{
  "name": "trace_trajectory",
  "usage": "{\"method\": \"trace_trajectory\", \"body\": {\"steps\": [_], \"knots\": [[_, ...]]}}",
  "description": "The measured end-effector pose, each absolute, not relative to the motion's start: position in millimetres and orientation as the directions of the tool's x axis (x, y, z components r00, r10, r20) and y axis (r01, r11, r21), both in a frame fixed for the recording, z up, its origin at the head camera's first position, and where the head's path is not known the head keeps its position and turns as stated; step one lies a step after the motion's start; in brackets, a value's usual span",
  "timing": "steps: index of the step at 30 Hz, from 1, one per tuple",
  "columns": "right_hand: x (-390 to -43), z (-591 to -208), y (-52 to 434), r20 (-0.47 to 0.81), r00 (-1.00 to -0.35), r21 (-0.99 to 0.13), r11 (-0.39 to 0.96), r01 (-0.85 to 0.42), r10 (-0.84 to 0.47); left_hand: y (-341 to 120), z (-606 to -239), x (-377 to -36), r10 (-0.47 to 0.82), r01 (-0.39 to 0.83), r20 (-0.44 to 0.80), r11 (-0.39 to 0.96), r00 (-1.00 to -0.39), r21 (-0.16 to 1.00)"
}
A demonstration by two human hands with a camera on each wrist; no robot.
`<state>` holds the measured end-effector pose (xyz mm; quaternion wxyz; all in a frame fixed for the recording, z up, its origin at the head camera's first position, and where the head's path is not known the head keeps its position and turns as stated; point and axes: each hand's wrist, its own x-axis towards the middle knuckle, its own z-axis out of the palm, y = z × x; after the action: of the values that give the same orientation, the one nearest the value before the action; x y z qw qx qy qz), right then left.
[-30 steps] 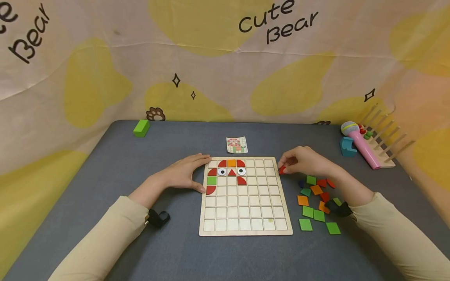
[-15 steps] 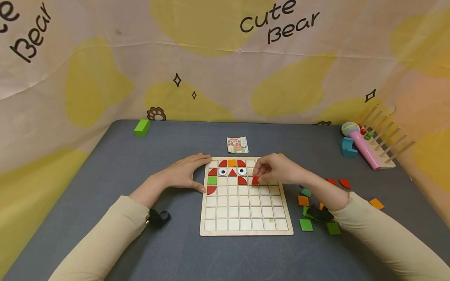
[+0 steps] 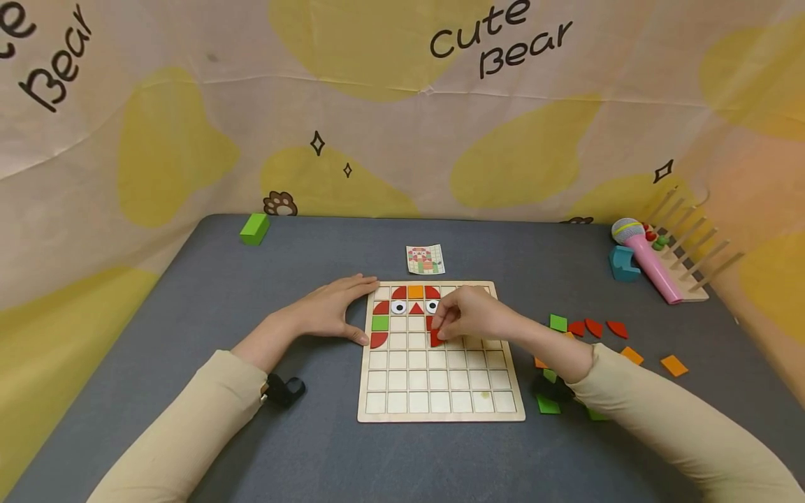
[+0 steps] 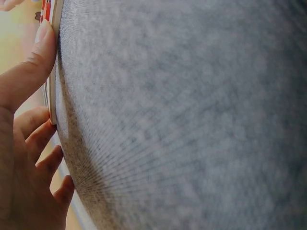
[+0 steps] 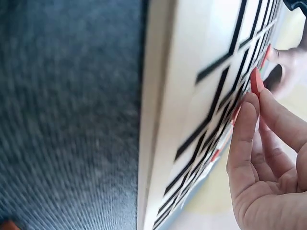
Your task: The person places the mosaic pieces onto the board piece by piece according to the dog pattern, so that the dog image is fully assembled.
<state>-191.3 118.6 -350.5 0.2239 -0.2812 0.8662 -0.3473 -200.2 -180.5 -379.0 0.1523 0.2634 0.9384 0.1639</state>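
Observation:
A wooden grid board (image 3: pixel 440 382) lies on the table, its upper left cells holding red quarter-round tiles, an orange square (image 3: pixel 416 292), a green square (image 3: pixel 380 323), a red triangle and two eye tiles (image 3: pixel 399 307). My right hand (image 3: pixel 474 313) pinches a small red tile (image 3: pixel 436 340) between thumb and fingertips, low over the fourth column; the fingers partly cover its shape. In the right wrist view this red tile (image 5: pixel 256 81) stands tilted at the fingertips. My left hand (image 3: pixel 330 307) rests along the board's left edge, fingers extended, thumb (image 4: pixel 43 45) against the side.
Loose green, orange and red tiles (image 3: pixel 617 330) lie right of the board, some under the right forearm. A small picture card (image 3: pixel 425 259) sits behind the board. Farther back are a green block (image 3: pixel 254 229), a pink toy microphone (image 3: pixel 654 265), a teal block (image 3: pixel 623 263) and a peg rack (image 3: pixel 694 290).
My right hand has carried the red tile leftward from beyond the board's right edge to over the fourth column, then nearer to me. My left hand has stayed at the board's edge.

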Motion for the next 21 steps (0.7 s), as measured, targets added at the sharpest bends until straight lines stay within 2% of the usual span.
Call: {"method": "trace_trajectory", "body": {"steps": [21], "knots": [[-191.3, -358.7, 114.1, -0.173, -0.78, -0.707, 0.627, -0.327, -0.601, -180.2, -377.8, -200.0, 0.549, 0.448, -0.198, 0.804, -0.812, 0.391]]}}
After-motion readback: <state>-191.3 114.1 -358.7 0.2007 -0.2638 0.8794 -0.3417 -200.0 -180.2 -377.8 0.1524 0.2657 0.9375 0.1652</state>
